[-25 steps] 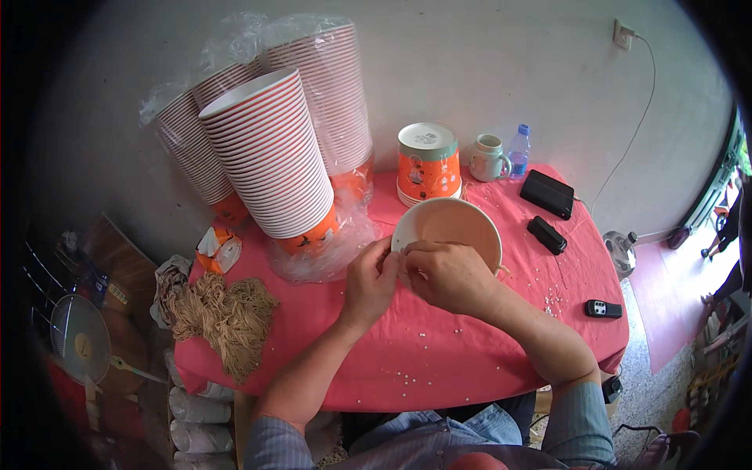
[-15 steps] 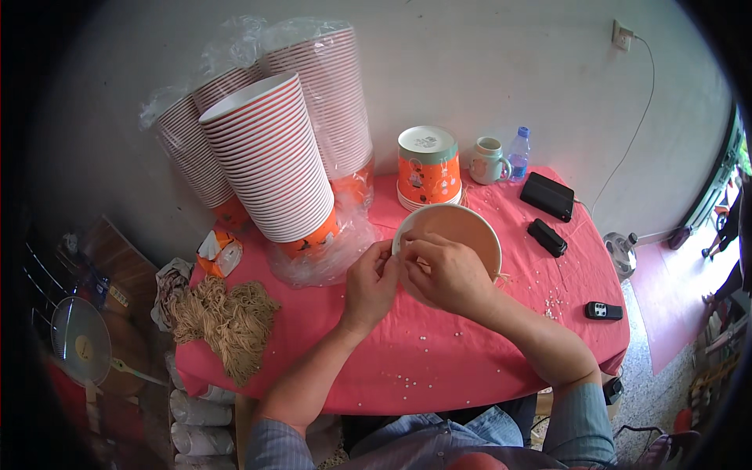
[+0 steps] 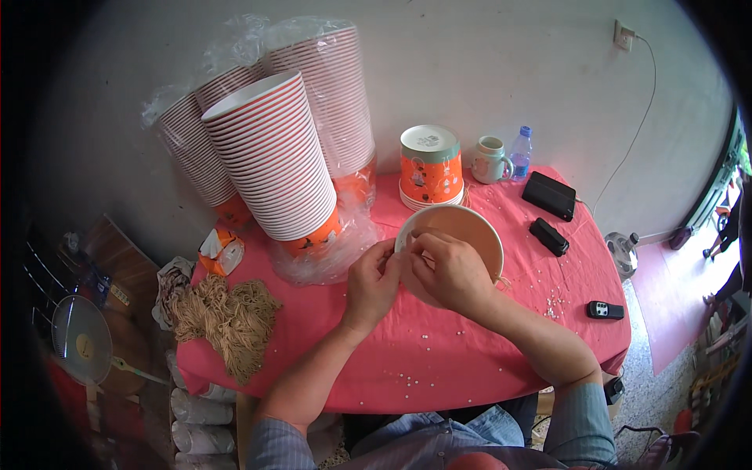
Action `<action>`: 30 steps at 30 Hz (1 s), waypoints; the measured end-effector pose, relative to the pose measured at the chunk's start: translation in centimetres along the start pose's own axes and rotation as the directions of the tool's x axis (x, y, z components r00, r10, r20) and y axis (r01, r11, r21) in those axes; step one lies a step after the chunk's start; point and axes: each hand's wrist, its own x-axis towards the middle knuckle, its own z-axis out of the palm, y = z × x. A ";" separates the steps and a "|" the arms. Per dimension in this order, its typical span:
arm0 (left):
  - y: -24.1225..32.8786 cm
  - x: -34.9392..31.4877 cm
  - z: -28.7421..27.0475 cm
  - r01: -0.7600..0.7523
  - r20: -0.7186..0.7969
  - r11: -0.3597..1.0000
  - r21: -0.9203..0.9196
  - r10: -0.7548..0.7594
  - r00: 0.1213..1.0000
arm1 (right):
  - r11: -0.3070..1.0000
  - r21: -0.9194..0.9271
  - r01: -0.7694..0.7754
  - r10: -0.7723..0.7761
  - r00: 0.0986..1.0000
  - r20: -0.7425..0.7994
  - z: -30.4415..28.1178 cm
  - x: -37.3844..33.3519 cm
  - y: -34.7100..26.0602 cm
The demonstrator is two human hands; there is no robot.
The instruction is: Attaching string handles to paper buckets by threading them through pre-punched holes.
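A white-rimmed paper bucket (image 3: 479,235) with a tan inside stands open in front of me on the red tablecloth. My left hand (image 3: 371,282) pinches its rim at the left side, thumb and fingers pressed together. Above the opening, my right hand (image 3: 453,270) has its fingers curled and pinched close to my left fingertips. What sits between the right fingers is too small or hidden to make out. A bit of tan string (image 3: 504,283) sticks out at the bucket's right rim. The hands cover the bucket's near left part.
Tall stacks of paper buckets (image 3: 270,157), partly in clear plastic, lean at the left. Tan string (image 3: 227,317) lies in a heap nearby. Upturned orange buckets (image 3: 431,174), a mug (image 3: 489,162), a bottle (image 3: 521,153) and black cases (image 3: 548,196) stand behind. Small white pellets (image 3: 554,301) are scattered about.
Both hands stay at the bucket's rim, with only a slight shift of the right fingers. The whole view has moved a little.
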 end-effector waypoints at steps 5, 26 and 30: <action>0.1 0.2 -0.2 -0.018 0.001 1.000 0.001 0.018 1.000 | 0.997 0.052 0.062 -0.069 0.989 0.134 -0.3 -0.3 -0.4; 0.6 -0.2 0.4 -0.063 0.029 0.998 0.001 0.063 0.998 | 0.926 0.245 -0.289 0.271 0.957 0.105 0.2 0.4 1.4; 0.9 -0.3 0.5 -0.106 0.012 0.993 0.052 0.106 0.994 | 0.928 0.241 -0.285 0.265 0.958 0.111 0.2 0.4 1.4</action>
